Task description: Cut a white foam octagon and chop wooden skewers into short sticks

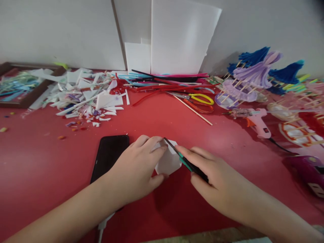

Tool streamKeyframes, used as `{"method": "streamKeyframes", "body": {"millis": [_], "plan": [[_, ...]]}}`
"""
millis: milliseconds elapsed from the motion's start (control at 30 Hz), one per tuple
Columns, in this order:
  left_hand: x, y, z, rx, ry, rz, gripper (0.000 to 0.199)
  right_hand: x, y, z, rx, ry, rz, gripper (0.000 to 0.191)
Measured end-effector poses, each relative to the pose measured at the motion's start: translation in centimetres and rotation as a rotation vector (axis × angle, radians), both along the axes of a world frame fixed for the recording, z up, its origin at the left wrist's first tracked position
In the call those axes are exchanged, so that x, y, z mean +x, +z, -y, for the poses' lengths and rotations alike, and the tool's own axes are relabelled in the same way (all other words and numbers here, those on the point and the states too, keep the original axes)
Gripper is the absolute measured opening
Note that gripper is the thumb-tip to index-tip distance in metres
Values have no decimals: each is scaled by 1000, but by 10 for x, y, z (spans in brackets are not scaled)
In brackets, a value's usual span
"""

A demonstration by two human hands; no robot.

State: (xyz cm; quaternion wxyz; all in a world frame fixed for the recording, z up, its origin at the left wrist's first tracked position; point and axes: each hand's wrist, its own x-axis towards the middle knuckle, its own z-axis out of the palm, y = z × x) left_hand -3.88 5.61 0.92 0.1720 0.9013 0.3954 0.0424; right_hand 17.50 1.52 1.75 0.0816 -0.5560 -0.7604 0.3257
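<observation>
On the red tabletop, a small white board piece with cut-off corners lies under my left hand. The fingers of that hand grip its left side, thumb at the near edge. My right hand is closed around a utility knife with a green and black handle. Its thin dark blade slants up and left across the far part of the piece, close to my left fingertips. Whether the blade is cutting into the piece I cannot tell. A black phone lies partly beneath my left forearm.
White scraps heap up at back left beside a brown tray. Colourful pipe cleaners, yellow-handled pliers and a wooden stick lie behind. To the right are a pink glue gun, pleated carousel-like crafts and a purple object.
</observation>
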Motion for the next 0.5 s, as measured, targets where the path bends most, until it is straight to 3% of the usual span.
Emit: {"method": "streamKeyframes", "body": {"millis": [500], "plan": [[1, -1, 0, -3, -3, 7, 44, -3, 1, 2, 32, 4, 29, 66]]}}
